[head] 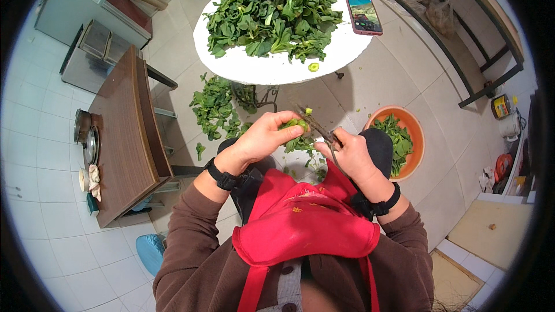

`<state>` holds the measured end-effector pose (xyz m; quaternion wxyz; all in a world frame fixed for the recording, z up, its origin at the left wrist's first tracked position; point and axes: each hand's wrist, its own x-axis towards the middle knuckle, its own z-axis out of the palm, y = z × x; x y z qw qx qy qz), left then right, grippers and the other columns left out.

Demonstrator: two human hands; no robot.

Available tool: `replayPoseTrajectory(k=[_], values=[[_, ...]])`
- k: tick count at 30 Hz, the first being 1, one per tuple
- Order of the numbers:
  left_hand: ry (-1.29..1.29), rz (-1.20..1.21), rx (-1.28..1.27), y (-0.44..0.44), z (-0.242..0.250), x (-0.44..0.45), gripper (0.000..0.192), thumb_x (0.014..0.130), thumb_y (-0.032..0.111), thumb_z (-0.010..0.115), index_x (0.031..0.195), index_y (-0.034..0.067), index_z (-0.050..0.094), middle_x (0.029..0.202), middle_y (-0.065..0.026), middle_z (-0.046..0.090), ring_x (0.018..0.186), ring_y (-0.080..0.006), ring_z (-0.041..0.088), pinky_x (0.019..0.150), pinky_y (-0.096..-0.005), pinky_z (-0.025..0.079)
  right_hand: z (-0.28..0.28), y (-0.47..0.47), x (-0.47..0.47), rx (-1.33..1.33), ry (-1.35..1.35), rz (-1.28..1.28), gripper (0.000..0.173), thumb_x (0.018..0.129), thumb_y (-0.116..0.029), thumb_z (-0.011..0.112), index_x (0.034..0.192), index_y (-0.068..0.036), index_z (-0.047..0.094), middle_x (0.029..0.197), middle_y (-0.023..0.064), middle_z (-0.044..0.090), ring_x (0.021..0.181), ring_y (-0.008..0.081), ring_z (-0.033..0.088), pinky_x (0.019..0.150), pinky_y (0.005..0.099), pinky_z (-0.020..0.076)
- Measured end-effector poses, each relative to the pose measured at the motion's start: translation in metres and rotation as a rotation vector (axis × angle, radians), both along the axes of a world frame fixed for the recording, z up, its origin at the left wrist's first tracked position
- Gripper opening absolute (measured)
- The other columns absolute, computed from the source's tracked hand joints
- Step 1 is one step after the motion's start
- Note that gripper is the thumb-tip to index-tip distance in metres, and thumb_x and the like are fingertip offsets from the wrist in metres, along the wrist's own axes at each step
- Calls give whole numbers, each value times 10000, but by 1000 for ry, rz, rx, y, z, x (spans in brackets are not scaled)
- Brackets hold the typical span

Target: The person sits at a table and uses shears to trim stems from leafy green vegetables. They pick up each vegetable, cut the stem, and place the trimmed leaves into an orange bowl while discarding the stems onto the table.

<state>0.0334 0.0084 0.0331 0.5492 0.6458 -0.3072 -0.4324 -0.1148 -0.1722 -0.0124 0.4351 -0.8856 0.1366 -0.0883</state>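
Note:
My left hand [273,132] pinches a piece of leafy green vegetable [299,124] above my lap. Right beside it, my right hand [347,149] is closed around the handles of dark metal scissors [318,128], whose blades reach to the stem in my left hand. A small pale green piece shows at the blades. Beyond my hands, a large heap of leafy greens [273,13] covers much of a round white table [243,69]. A cut stem piece [313,67] lies near the table's front edge. To the right of my knee, an orange plastic basin [418,138] holds more leaves [396,143].
A phone [364,14] with a lit screen lies at the table's right edge. Loose greens [212,104] are on the tiled floor [182,52] below. On the left is a brown wooden table [125,138] with pots; at right stands a metal-framed rack [451,65].

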Motion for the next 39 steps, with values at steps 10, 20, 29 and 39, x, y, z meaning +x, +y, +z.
replayPoseTrajectory(k=[10,20,29,39], values=[[724,88,-573,6,-22,6,220,957,238,579,1017,26,587,1202,-142,585,1281,-317,462,1032,-427,410,2,-12,-18,838,317,166,471,974,-497,472,891,-44,570,689,-50,435,590,47,369,516,194,298],[1009,158,-580,9,-13,17,258,985,242,522,1139,40,572,1070,-104,596,1002,-241,586,923,-407,494,-12,-15,-23,709,263,219,442,962,-489,528,857,-61,563,712,-46,484,627,50,421,551,195,346],[304,357,-244,-30,23,50,174,910,188,667,966,81,541,784,9,515,676,-100,473,618,-266,421,-34,-19,-27,509,213,152,463,916,-454,624,816,-5,575,672,-22,471,656,84,426,592,272,399],[-858,399,159,-102,17,86,277,763,223,765,977,69,678,840,-63,672,728,-162,607,693,-301,487,-29,-17,-37,522,210,56,431,875,-412,664,791,2,577,629,18,480,628,91,434,578,282,405]])
